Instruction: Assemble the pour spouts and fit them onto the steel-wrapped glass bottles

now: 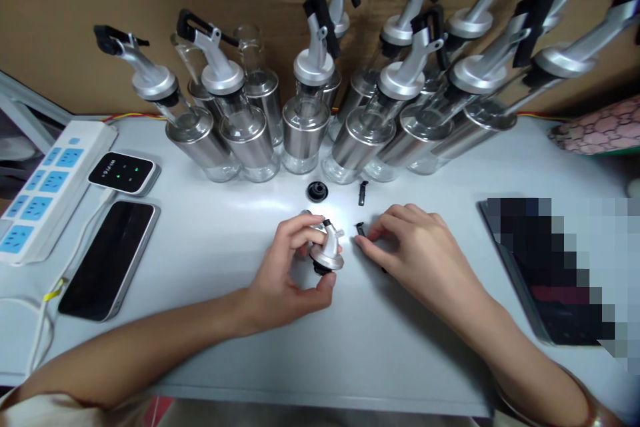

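My left hand (pixel 293 267) is closed around a silver pourer cap (pixel 327 250) with a short spout and a black seal underneath, held just above the white table (pixel 210 240). My right hand (pixel 417 247) rests on the table to the right of it, thumb and forefinger pinching a small black part (pixel 359 229). A round black gasket (pixel 317 191) and another small black clip (pixel 363 192) lie on the table just beyond my hands.
Several glass-and-steel oil bottles (pixel 305 127) with silver pourers stand in a row at the back. A white power strip (pixel 47 187), a small white device (pixel 125 172) and a dark phone (pixel 107 257) lie at the left. A blurred dark item (pixel 550 273) sits at the right.
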Action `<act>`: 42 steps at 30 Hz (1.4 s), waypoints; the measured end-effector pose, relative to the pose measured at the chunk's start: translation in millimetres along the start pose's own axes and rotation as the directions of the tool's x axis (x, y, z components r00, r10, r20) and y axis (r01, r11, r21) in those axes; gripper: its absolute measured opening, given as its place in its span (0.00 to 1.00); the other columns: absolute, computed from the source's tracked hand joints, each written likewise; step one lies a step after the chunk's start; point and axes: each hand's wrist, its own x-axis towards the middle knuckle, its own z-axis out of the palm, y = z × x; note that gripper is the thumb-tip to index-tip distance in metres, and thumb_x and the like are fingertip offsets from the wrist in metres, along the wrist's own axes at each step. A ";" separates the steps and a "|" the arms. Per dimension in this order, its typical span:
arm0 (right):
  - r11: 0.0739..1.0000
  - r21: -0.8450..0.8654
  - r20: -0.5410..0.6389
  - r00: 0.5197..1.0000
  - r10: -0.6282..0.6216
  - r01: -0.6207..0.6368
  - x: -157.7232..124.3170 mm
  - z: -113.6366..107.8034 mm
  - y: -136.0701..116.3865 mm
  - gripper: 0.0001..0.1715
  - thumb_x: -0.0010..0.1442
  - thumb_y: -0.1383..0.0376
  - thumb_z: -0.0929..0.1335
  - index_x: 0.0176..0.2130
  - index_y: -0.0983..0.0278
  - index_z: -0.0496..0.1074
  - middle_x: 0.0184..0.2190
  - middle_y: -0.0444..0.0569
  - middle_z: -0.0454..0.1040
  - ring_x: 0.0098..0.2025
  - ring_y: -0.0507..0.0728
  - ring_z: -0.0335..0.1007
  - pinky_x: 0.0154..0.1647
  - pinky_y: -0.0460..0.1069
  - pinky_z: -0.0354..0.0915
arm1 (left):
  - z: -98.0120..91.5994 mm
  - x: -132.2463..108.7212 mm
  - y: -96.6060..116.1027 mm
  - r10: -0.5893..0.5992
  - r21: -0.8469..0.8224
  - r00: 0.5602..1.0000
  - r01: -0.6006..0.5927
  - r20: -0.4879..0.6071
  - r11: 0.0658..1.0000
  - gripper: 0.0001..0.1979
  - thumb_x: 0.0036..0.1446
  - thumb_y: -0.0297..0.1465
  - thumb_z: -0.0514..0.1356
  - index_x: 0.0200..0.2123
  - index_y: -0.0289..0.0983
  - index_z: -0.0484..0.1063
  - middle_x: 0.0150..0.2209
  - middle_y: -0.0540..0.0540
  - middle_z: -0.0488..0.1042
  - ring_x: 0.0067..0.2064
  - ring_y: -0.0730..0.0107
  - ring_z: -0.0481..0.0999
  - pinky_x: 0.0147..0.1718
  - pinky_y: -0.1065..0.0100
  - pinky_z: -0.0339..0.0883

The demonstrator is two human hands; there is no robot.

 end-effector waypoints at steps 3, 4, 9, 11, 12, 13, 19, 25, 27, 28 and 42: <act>0.999 0.053 0.054 0.998 -0.012 0.009 -0.8 1.2 -1.9 0.08 0.55 0.65 0.69 0.25 0.62 0.69 0.26 0.47 0.73 0.31 0.58 0.67 0.34 0.53 0.58 | -0.1 0.1 1.0 -0.032 -0.001 0.999 0.032 0.004 0.999 0.32 0.50 0.23 0.61 0.55 0.44 0.53 0.34 0.52 0.66 0.35 0.71 0.71 0.36 0.68 0.66; 0.998 0.058 0.052 0.998 -0.021 0.018 -1.1 1.8 -2.2 0.07 0.55 0.66 0.68 0.26 0.62 0.69 0.26 0.47 0.73 0.31 0.58 0.67 0.34 0.53 0.58 | -0.1 0.2 1.5 -0.041 -0.003 0.999 0.041 0.008 0.999 0.32 0.49 0.23 0.61 0.55 0.44 0.53 0.34 0.52 0.66 0.34 0.71 0.71 0.36 0.68 0.66; 0.993 0.109 0.040 0.998 -0.041 0.037 -0.4 2.7 -0.9 0.05 0.54 0.69 0.68 0.26 0.62 0.68 0.25 0.46 0.73 0.28 0.57 0.68 0.31 0.52 0.60 | 0.9 1.2 3.5 -0.053 -0.039 0.998 0.054 0.027 0.998 0.33 0.48 0.22 0.60 0.55 0.45 0.53 0.33 0.53 0.64 0.34 0.73 0.69 0.36 0.69 0.66; 0.984 0.174 0.023 0.999 -0.041 0.036 0.2 -0.2 -1.6 0.05 0.54 0.69 0.68 0.27 0.62 0.69 0.24 0.46 0.74 0.27 0.56 0.69 0.29 0.51 0.60 | 1.4 1.7 3.8 -0.041 -0.063 0.999 0.043 0.034 0.997 0.34 0.47 0.20 0.59 0.56 0.46 0.53 0.33 0.53 0.63 0.33 0.74 0.68 0.35 0.70 0.65; 0.975 0.221 0.013 0.999 -0.035 0.031 0.1 -2.4 -2.7 0.05 0.55 0.68 0.68 0.28 0.62 0.69 0.25 0.46 0.74 0.26 0.56 0.69 0.28 0.50 0.60 | 1.5 1.8 3.9 -0.035 -0.071 0.999 0.038 0.038 0.997 0.35 0.46 0.19 0.58 0.56 0.47 0.53 0.33 0.54 0.63 0.33 0.75 0.68 0.34 0.71 0.65; 0.959 0.282 0.002 1.000 -0.023 0.021 -0.3 -4.8 -4.4 0.04 0.57 0.68 0.67 0.29 0.62 0.69 0.25 0.45 0.74 0.26 0.55 0.69 0.27 0.49 0.60 | 1.5 1.8 3.9 -0.033 -0.074 0.999 0.036 0.042 0.997 0.35 0.46 0.19 0.58 0.56 0.47 0.53 0.33 0.54 0.62 0.32 0.76 0.68 0.33 0.72 0.64; 0.767 0.641 -0.074 0.991 0.107 -0.035 -7.5 -11.1 -18.6 0.06 0.60 0.64 0.68 0.31 0.60 0.68 0.25 0.43 0.73 0.27 0.52 0.69 0.24 0.46 0.62 | 0.7 0.4 2.7 -0.083 -0.092 0.992 0.091 0.092 0.992 0.37 0.42 0.18 0.55 0.57 0.46 0.54 0.31 0.55 0.59 0.28 0.78 0.66 0.28 0.74 0.62; 0.555 0.828 0.020 0.994 0.105 -0.075 -9.9 -7.8 -25.6 0.11 0.58 0.63 0.70 0.27 0.61 0.66 0.26 0.44 0.74 0.28 0.52 0.71 0.29 0.46 0.66 | 1.6 -1.1 1.2 -0.099 -0.114 0.989 0.111 0.108 0.987 0.37 0.41 0.18 0.56 0.56 0.46 0.55 0.30 0.56 0.60 0.26 0.79 0.64 0.25 0.76 0.59; 0.545 0.834 0.043 0.995 0.091 -0.086 -9.5 -7.8 -26.4 0.10 0.58 0.64 0.70 0.26 0.61 0.67 0.26 0.44 0.74 0.28 0.52 0.71 0.29 0.46 0.67 | 1.9 -1.2 1.3 -0.103 -0.119 0.989 0.116 0.110 0.986 0.37 0.41 0.18 0.56 0.56 0.45 0.55 0.29 0.55 0.60 0.25 0.80 0.62 0.23 0.77 0.57; 0.548 0.832 0.048 0.995 0.089 -0.089 -9.2 -7.8 -26.8 0.10 0.58 0.63 0.70 0.26 0.61 0.67 0.25 0.44 0.75 0.28 0.52 0.71 0.28 0.46 0.67 | 1.8 -1.2 1.4 -0.102 -0.117 0.989 0.115 0.110 0.987 0.37 0.41 0.17 0.56 0.56 0.45 0.55 0.29 0.55 0.60 0.25 0.80 0.62 0.23 0.77 0.57; 0.501 0.858 0.088 0.993 0.081 -0.117 -10.3 -8.0 -31.3 0.10 0.55 0.63 0.72 0.26 0.61 0.69 0.25 0.44 0.76 0.28 0.53 0.73 0.29 0.47 0.69 | -0.4 -1.3 -1.2 -0.081 0.005 0.990 0.081 0.118 0.997 0.41 0.43 0.20 0.58 0.62 0.48 0.54 0.30 0.55 0.61 0.25 0.80 0.61 0.26 0.76 0.62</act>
